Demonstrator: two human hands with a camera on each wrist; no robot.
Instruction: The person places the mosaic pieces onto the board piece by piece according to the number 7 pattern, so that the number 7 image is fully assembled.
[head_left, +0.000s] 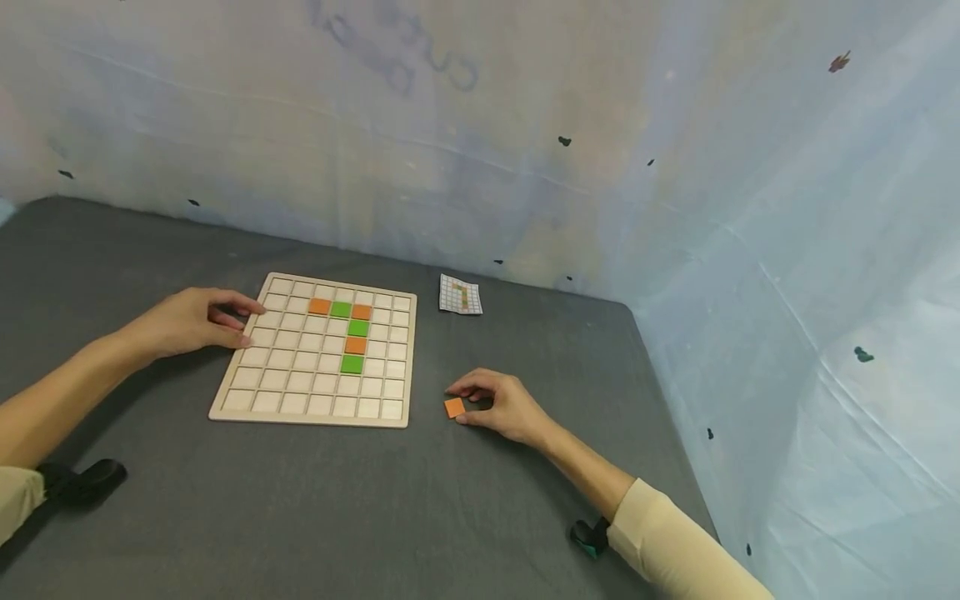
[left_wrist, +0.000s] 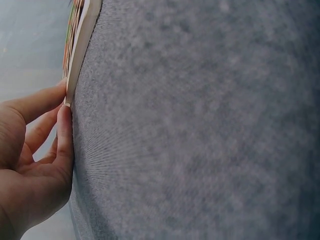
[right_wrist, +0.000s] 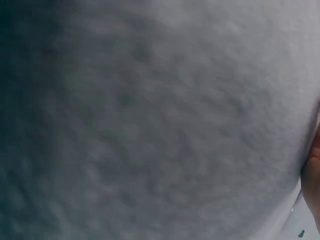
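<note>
A pale wooden grid board (head_left: 315, 422) lies flat on the dark table in the head view. Green and orange square tiles sit in its cells, in a short row with a column running toward the person from its right end; the nearest is a green tile (head_left: 352, 364). The left hand (head_left: 191, 321) touches the board's left edge with thumb and fingertips, fingers fairly straight; the left wrist view shows this contact from the side. Right of the board, the right hand (head_left: 506, 406) pinches an orange tile (head_left: 454, 407) between thumb and fingers. Only a sliver of that hand shows in the right wrist view.
A small card (head_left: 461, 296) printed with a coloured grid pattern lies beyond the board's right side. Pale draped sheeting (head_left: 480, 150) rises behind the table and along its right side. Dark straps hang by both sleeves.
</note>
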